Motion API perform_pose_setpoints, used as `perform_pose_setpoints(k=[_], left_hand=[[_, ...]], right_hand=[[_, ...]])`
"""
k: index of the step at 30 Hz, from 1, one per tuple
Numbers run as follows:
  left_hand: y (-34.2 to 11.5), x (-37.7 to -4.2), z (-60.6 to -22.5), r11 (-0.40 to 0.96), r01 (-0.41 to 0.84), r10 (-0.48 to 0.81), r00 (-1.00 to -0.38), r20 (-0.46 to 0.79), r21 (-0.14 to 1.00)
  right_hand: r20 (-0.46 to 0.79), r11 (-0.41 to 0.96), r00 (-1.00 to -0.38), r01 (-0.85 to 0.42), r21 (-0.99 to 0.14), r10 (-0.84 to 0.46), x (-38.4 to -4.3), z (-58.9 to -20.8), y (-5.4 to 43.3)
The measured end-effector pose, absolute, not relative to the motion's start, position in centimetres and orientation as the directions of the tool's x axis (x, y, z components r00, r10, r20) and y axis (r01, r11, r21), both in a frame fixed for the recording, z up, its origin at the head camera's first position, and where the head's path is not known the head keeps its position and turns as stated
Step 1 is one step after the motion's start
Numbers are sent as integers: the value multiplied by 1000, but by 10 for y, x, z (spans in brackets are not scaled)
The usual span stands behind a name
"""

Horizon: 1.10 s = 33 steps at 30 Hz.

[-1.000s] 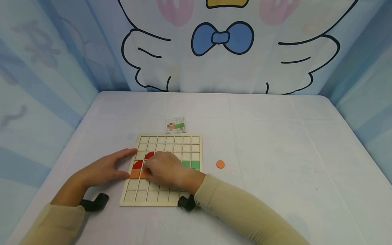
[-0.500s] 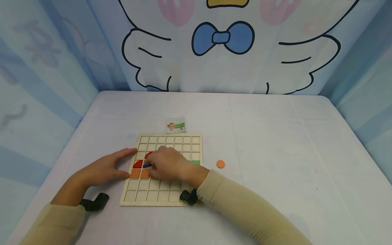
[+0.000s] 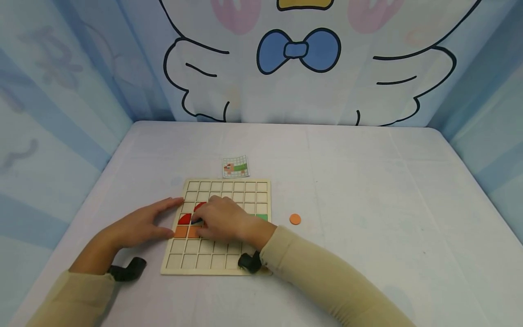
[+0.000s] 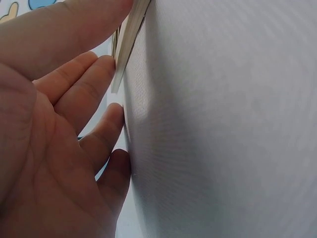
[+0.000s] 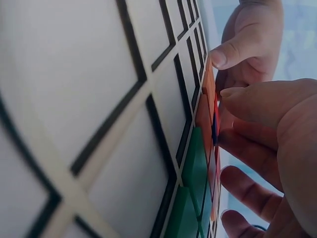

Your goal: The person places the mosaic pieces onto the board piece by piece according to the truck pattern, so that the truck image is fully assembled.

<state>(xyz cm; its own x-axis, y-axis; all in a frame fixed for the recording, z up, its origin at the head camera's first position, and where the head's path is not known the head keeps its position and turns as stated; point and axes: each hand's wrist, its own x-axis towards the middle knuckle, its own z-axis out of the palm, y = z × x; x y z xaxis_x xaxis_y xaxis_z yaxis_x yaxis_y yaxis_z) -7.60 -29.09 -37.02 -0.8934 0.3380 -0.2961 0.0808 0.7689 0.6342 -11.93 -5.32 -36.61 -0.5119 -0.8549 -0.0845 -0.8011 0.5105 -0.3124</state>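
Observation:
A pale wooden grid board [image 3: 204, 262] lies on the table. My right hand [image 3: 229, 220] reaches over its middle, thumb and index finger at a small dark blue piece [image 5: 215, 126], partly hidden in the head view. Around that spot sit red curved pieces [image 3: 185, 219], orange squares [image 3: 181, 232] and green pieces [image 5: 195, 156] in the cells. My left hand [image 3: 135, 227] touches the board's left edge with fingertips and thumb, its fingers nearly straight in the left wrist view. The right hand covers several cells.
A small picture card [image 3: 235, 166] with a coloured grid pattern lies behind the board. One orange round piece [image 3: 295, 219] rests on the white tablecloth [image 3: 359, 190] to the board's right. A printed curtain [image 3: 298, 91] hangs behind the table.
My right hand has shifted slightly right and back from the orange squares, bringing the dark blue piece partly into sight. The left hand has stayed at the board's edge.

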Motion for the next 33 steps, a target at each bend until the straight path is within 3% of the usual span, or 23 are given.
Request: perform_pose_setpoints(k=[9,33], left_hand=[[-290,-76,-369,777,86,336,-894,-296,623],[-290,-75,-371,784,80,324,-899,-296,615]], right_hand=[[-54,463,-471,-831,-307,-881,-118,-367,-56],[-86,524,-524,-800,-292,-847,-121,-367,-54]])
